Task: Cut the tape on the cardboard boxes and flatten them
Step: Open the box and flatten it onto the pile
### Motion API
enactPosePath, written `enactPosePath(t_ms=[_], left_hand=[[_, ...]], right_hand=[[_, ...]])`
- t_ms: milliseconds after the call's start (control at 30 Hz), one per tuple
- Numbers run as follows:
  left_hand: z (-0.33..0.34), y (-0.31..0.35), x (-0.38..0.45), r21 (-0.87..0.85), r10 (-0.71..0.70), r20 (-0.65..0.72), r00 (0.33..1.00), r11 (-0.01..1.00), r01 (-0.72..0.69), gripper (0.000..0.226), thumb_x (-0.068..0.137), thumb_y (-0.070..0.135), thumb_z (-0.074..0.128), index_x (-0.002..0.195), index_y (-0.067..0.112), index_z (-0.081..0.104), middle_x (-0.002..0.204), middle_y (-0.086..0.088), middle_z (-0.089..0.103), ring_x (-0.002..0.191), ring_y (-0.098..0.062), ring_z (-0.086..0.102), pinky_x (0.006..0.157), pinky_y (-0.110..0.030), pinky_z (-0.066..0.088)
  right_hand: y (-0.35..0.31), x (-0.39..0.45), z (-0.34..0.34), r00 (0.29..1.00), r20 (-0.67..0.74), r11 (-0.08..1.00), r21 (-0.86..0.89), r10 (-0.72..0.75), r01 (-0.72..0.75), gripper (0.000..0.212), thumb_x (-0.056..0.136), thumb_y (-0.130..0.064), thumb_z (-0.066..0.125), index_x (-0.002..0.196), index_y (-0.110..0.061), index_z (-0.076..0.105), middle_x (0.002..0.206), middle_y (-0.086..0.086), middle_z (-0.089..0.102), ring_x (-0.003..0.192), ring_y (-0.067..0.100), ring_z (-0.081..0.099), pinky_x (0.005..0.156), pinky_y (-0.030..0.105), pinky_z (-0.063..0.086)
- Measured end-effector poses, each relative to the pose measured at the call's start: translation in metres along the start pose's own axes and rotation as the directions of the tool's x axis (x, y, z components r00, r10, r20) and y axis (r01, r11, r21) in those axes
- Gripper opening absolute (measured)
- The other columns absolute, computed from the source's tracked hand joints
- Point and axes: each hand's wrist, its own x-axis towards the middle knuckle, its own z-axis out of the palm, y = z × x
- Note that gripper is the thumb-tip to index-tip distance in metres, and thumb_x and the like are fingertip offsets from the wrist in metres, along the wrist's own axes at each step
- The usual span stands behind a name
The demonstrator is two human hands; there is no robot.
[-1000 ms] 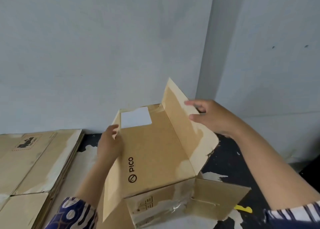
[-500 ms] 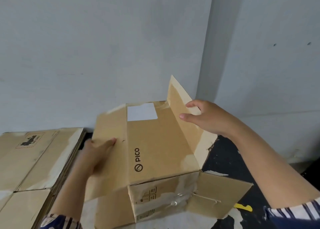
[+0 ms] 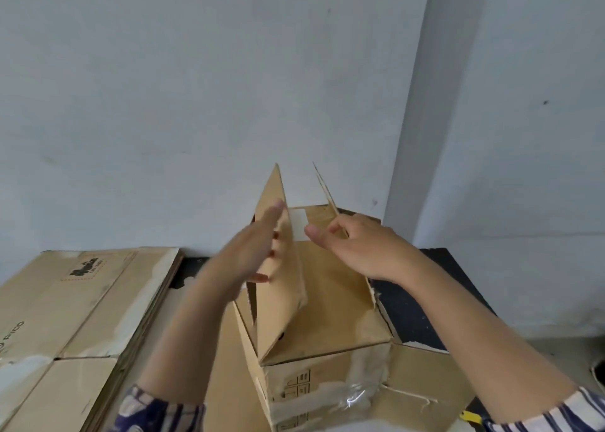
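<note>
One unflattened cardboard box [image 3: 327, 359] is seen, and it serves as the landmark for the other counts. Two long flaps are raised upright on top of it: a left flap [image 3: 278, 278] and a right flap [image 3: 327, 189]. One white label [image 3: 298, 225] is counted on the box's top, between the two flaps. One stack of flattened boxes [image 3: 82, 314] is seen to the left of the box; the number of sheets in it cannot be told. Two hands are counted above the box, a left hand [image 3: 248, 255] and a right hand [image 3: 357, 245]. One small yellow object [image 3: 470, 416] is seen at the lower right of the box.
</note>
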Motion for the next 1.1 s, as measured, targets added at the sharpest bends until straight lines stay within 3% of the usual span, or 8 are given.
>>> enactPosePath(t_ms=[233, 333, 467, 600, 767, 867, 1000, 1100], left_hand=[[0.030, -0.038, 0.015, -0.071, 0.153, -0.244, 0.957, 0.982, -0.175, 0.042, 0.097, 0.049, 0.029, 0.131, 0.029, 0.044, 0.136, 0.004, 0.046, 0.122, -0.016, 0.043, 0.103, -0.041, 0.037], [0.037, -0.082, -0.002, 0.038, 0.175, -0.440, 0.881, 0.984, -0.176, 0.072, 0.083, 0.073, 0.022, 0.143, 0.034, 0.027, 0.143, 0.010, 0.035, 0.130, -0.011, 0.033, 0.104, -0.036, 0.031], [0.037, -0.126, -0.011, 0.330, 0.380, -0.246, 0.892, 0.898, -0.291, 0.101, 0.061, 0.092, -0.004, 0.141, 0.038, 0.028, 0.136, 0.022, 0.031, 0.128, -0.001, 0.026, 0.105, -0.025, 0.017], [0.014, -0.136, -0.011, 0.778, 0.579, -0.041, 0.815, 0.530, -0.338, 0.102, 0.074, 0.085, 0.001, 0.142, 0.019, 0.039, 0.087, 0.009, 0.067, 0.089, -0.012, 0.061, 0.104, -0.041, 0.018], [0.032, -0.125, -0.020, 0.882, 0.618, -0.055, 0.785, 0.399, -0.252, 0.081, 0.088, 0.072, 0.013, 0.137, 0.013, 0.040, 0.052, 0.003, 0.062, 0.035, -0.007, 0.050, 0.069, -0.033, 0.043], [0.032, -0.121, -0.017, 0.858, 0.549, -0.097, 0.830, 0.469, -0.210, 0.069, 0.095, 0.060, 0.010, 0.134, 0.013, 0.041, 0.035, 0.007, 0.032, 0.024, -0.007, 0.017, 0.032, -0.012, 0.011], [0.018, -0.126, -0.014, 0.831, 0.507, -0.223, 0.833, 0.545, -0.110, 0.063, 0.085, 0.038, 0.063, 0.137, 0.015, 0.036, 0.036, 0.013, 0.016, 0.023, -0.005, 0.009, 0.038, -0.005, -0.003], [0.021, -0.128, -0.008, 0.843, 0.492, -0.179, 0.852, 0.523, -0.124, 0.092, 0.057, 0.021, 0.086, 0.136, 0.011, 0.041, 0.039, 0.014, 0.008, 0.028, -0.002, -0.001, 0.041, -0.002, -0.001]], right_hand=[[-0.005, 0.010, 0.013, 1.000, -0.016, 0.989, -0.148, -0.009, 0.007, 0.066, 0.083, -0.066, 0.047, 0.137, -0.030, 0.034, 0.145, -0.003, 0.033, 0.123, 0.025, 0.045, 0.087, 0.034, 0.041], [-0.003, 0.014, 0.010, 1.000, -0.002, 0.994, -0.106, 0.006, -0.006, 0.069, 0.081, -0.066, 0.049, 0.137, -0.029, 0.034, 0.145, -0.004, 0.032, 0.126, 0.023, 0.041, 0.088, 0.033, 0.039], [-0.001, 0.017, 0.009, 1.000, -0.010, 0.998, -0.061, 0.017, -0.018, 0.069, 0.079, -0.066, 0.052, 0.135, -0.029, 0.036, 0.144, -0.004, 0.034, 0.125, 0.021, 0.042, 0.084, 0.032, 0.037], [0.002, 0.017, 0.007, 0.999, -0.022, 0.999, -0.037, 0.026, -0.027, 0.071, 0.077, -0.065, 0.055, 0.135, -0.029, 0.037, 0.145, -0.004, 0.034, 0.125, 0.020, 0.043, 0.085, 0.031, 0.036], [0.004, 0.023, 0.006, 0.998, -0.035, 0.998, -0.030, 0.048, -0.050, 0.076, 0.076, -0.067, 0.054, 0.138, -0.029, 0.033, 0.147, -0.003, 0.032, 0.128, 0.022, 0.040, 0.094, 0.037, 0.038], [0.014, 0.027, -0.001, 0.999, 0.010, 0.992, 0.119, 0.046, -0.047, 0.088, 0.069, -0.080, 0.044, 0.142, -0.034, 0.027, 0.152, -0.005, 0.025, 0.136, 0.021, 0.032, 0.104, 0.042, 0.032], [0.048, 0.005, -0.003, 0.998, 0.030, 0.841, 0.540, -0.053, 0.029, 0.079, 0.069, -0.068, 0.045, 0.140, -0.051, 0.016, 0.150, -0.025, 0.012, 0.137, 0.003, 0.015, 0.109, 0.039, 0.019], [0.082, -0.013, 0.026, 0.982, -0.187, 0.802, 0.588, 0.008, 0.105, 0.084, 0.076, -0.046, 0.065, 0.132, -0.062, 0.005, 0.126, -0.039, 0.033, 0.115, -0.008, 0.040, 0.101, 0.029, 0.034]])
